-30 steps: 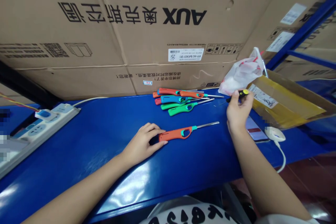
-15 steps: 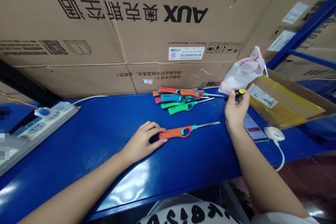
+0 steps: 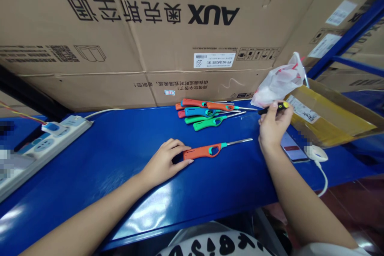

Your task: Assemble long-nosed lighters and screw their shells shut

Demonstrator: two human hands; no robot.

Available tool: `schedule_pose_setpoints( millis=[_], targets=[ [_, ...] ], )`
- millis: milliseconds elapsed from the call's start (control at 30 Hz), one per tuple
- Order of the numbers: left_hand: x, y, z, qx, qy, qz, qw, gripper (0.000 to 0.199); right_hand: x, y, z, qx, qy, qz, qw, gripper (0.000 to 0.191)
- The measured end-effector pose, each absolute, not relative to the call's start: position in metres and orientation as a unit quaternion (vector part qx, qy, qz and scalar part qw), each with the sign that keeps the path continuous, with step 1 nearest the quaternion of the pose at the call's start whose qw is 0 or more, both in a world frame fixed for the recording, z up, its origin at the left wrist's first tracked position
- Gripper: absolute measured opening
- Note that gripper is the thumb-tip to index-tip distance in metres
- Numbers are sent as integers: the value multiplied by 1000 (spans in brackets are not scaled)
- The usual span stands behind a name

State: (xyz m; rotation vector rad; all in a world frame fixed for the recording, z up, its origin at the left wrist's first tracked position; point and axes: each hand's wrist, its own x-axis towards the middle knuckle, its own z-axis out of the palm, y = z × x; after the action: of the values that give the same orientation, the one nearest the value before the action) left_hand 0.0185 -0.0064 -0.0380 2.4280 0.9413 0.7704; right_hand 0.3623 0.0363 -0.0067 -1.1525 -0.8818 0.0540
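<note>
An orange long-nosed gas lighter (image 3: 200,152) with a teal collar and a metal tube lies on the blue table, its tube pointing right. My left hand (image 3: 165,160) is closed around its handle end, thumb on the near side and fingers on the far side. My right hand (image 3: 274,126), to the right and raised over the table, pinches a black-and-yellow screwdriver (image 3: 280,107); its shaft cannot be made out. Beyond the left hand several more lighters lie in a loose pile, among them a blue one (image 3: 195,112) and a green one (image 3: 207,123).
A large cardboard carton (image 3: 168,48) stands behind the blue table (image 3: 126,144). At right are a white plastic bag (image 3: 280,82), an open box with yellow tape (image 3: 339,122), a phone (image 3: 292,148) and a white corded device (image 3: 316,153). A power strip (image 3: 45,148) lies at left.
My right hand has shifted slightly to the right with the screwdriver, which now shows more of its handle. My left hand stays on the orange lighter.
</note>
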Motion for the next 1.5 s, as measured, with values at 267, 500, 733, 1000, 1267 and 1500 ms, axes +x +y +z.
schedule_pose_setpoints(
  millis=[267,500,733,1000,1267,1500],
  targets=[
    [23,-11,-36,836,364,318,260,40,289,21,40,-404,-473,275,733,38],
    [24,-12,-30,750,396,393,355,38,240,3,27,-362,-452,468,667,36],
    [25,-15,-31,731,381,397,404,35,238,1,4,-376,-407,524,647,38],
    [23,-15,-34,724,388,391,415,26,241,2,1,-375,-403,532,644,32],
    [22,-13,-34,746,352,408,393,7,240,2,0,-377,-413,531,637,31],
    [22,-13,-34,760,346,409,369,6,240,1,0,-357,-439,527,635,29]
  ],
)
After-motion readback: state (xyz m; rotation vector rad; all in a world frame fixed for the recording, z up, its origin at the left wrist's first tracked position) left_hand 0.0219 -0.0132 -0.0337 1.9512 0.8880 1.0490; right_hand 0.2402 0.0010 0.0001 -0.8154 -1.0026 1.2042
